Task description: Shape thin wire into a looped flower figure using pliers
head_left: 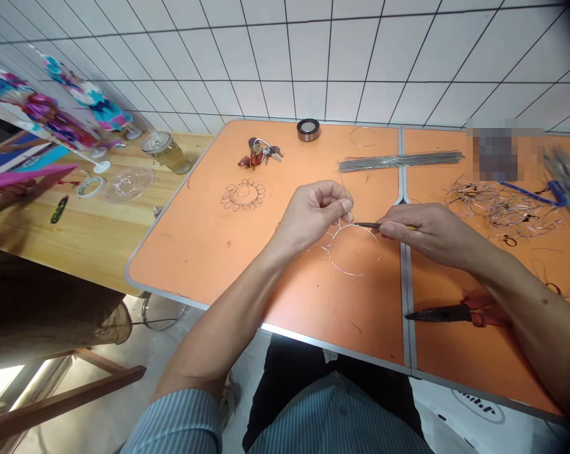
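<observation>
The thin wire loop point(354, 275) sits just above the orange tabletop point(360, 328), pinched narrowly by the left hand point(311, 214). The right hand point(427, 233) grips a slim dark tool point(367, 224) at the wire, and I can't make out the join behind the fingers. Pliers point(455, 313) lie below; a pixelated patch point(497, 151) hides something, and I can't read the lettering on the white sheet point(478, 407).

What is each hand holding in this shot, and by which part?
The left hand pinches a thin silver wire loop at its top with the fingertips. The right hand grips a slim dark rod with a yellow end near that end.
</observation>
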The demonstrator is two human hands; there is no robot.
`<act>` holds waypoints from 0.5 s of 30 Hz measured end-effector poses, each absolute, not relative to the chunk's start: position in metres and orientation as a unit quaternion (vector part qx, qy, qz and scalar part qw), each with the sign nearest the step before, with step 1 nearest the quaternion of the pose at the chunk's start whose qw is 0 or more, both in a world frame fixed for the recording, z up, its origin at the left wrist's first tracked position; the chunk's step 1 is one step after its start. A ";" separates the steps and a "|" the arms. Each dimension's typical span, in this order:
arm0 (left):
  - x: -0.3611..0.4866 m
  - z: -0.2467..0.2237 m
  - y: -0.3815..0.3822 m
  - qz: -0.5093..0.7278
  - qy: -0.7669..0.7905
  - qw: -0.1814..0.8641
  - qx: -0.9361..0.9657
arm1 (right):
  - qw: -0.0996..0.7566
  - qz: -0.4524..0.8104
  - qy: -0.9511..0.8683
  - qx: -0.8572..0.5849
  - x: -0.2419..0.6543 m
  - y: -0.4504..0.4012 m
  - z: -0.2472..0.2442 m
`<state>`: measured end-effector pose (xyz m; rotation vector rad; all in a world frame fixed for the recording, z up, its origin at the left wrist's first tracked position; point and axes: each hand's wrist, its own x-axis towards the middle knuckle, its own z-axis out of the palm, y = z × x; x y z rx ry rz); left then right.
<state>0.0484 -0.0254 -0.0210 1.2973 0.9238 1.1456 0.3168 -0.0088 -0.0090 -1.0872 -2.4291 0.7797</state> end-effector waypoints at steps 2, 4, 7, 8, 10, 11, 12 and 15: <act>0.048 -0.021 -0.025 0.489 0.392 0.544 0.558 | 0.185 0.261 -0.859 -0.399 0.321 -0.009 -0.008; 0.048 -0.022 -0.024 0.488 0.394 0.535 0.566 | 0.181 0.243 -0.861 -0.407 0.324 -0.011 -0.007; 0.049 -0.023 -0.023 0.482 0.402 0.521 0.578 | 0.172 0.214 -0.878 -0.393 0.324 -0.014 -0.005; 0.049 -0.023 -0.023 0.481 0.405 0.517 0.581 | 0.167 0.201 -0.884 -0.388 0.324 -0.015 -0.005; 0.050 -0.023 -0.023 0.481 0.409 0.509 0.585 | 0.153 0.168 -0.894 -0.386 0.321 -0.018 -0.004; 0.050 -0.023 -0.024 0.480 0.412 0.506 0.586 | 0.144 0.150 -0.898 -0.388 0.320 -0.019 -0.003; 0.050 -0.023 -0.024 0.480 0.416 0.502 0.587 | 0.136 0.130 -0.901 -0.391 0.318 -0.021 -0.002; 0.051 -0.023 -0.024 0.476 0.426 0.492 0.592 | 0.122 0.074 -0.906 -0.399 0.314 -0.026 -0.001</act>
